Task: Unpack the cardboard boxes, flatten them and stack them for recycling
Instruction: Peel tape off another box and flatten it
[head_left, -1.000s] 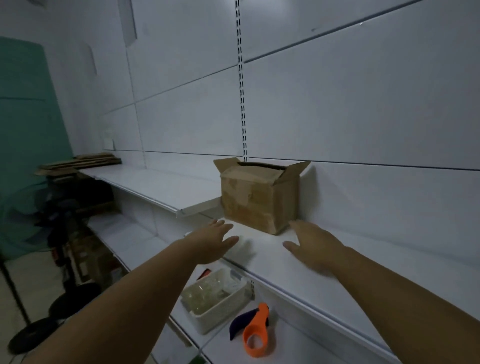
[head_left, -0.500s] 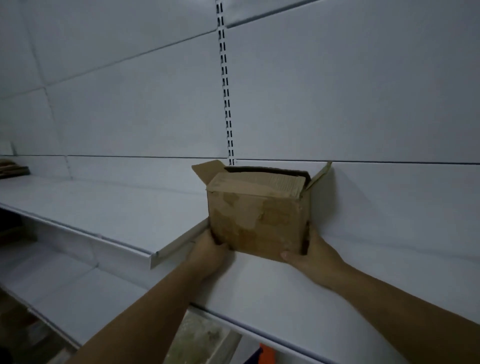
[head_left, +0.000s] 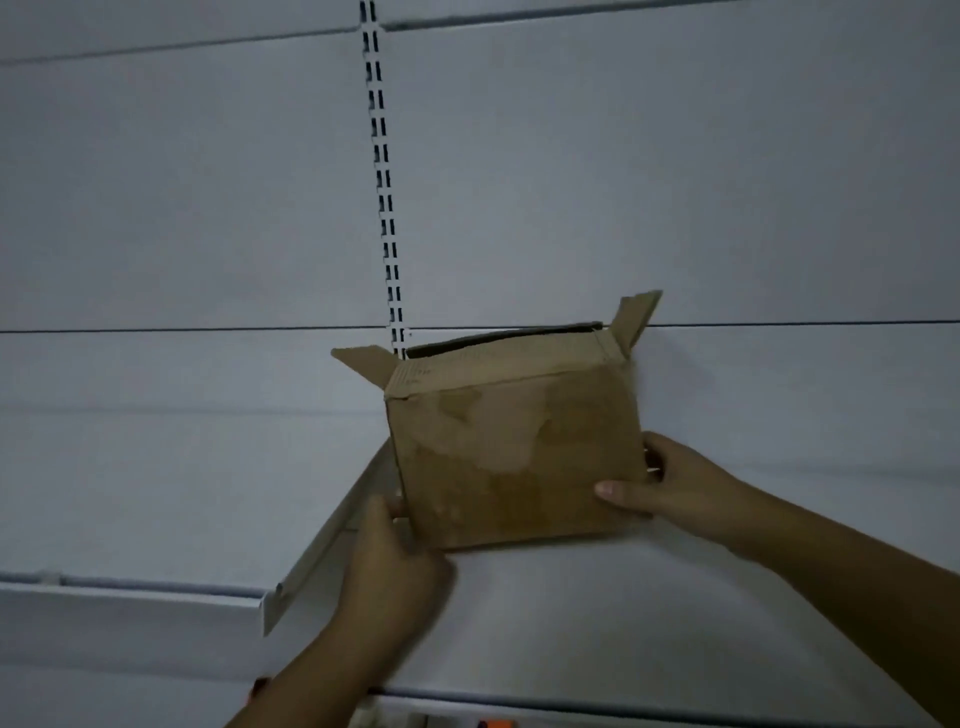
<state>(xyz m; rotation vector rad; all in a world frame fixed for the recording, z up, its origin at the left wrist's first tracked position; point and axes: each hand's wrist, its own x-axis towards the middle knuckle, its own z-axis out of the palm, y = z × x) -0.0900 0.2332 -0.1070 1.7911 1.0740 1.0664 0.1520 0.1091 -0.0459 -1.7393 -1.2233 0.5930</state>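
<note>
Left shelf (head_left: 130, 597): white, its front edge runs in from the left and ends at a corner just left of the left hand; an angled end bracket runs up from that corner toward the box.
Left hand (head_left: 392, 561): fingers curled round the lower left corner of the box (head_left: 514, 457) — thumb side toward the camera, fingertips hidden behind the left face, holding it.
Upright (head_left: 384, 197): slotted white strip on the back wall, running down from the top of the view to behind the box's left flap.
Box: brown cardboard, worn with pale torn patches on the front, gripped between both hands over the right shelf (head_left: 597, 623); whether its base touches that shelf cannot be told. Top open — left flap sticks out sideways, right flap stands up, near flap folded in.
Right hand (head_left: 670, 480): clasps the lower right edge of the box, thumb pressed flat on the front face, fingers wrapped round the right side.
Below the right shelf: a small orange thing (head_left: 493, 723), too little shown to name.
</note>
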